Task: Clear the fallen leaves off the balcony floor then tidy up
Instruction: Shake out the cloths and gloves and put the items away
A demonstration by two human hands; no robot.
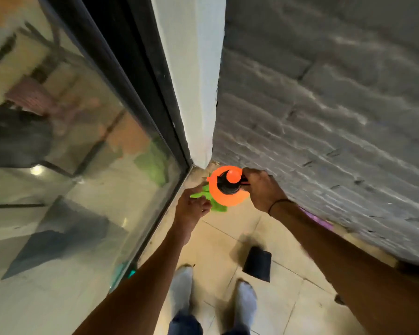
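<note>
I look straight down into the balcony corner. An orange disc with a black centre and an orange knob (228,187) appears end-on there, like the top of a long-handled tool. Under it sticks out a bright green plastic piece (217,206). My right hand (260,189) grips the dark part at the disc's right side. My left hand (191,206) has its fingers curled on the green piece's left edge. The tool's lower part is hidden by the disc. No leaves show on the beige floor tiles (230,238).
A glass sliding door with a black frame (140,97) runs along the left, and a grey brick wall (324,105) closes the right. A small black object (258,263) lies on the tiles by my feet (244,303). Something purple (317,220) lies at the wall's base.
</note>
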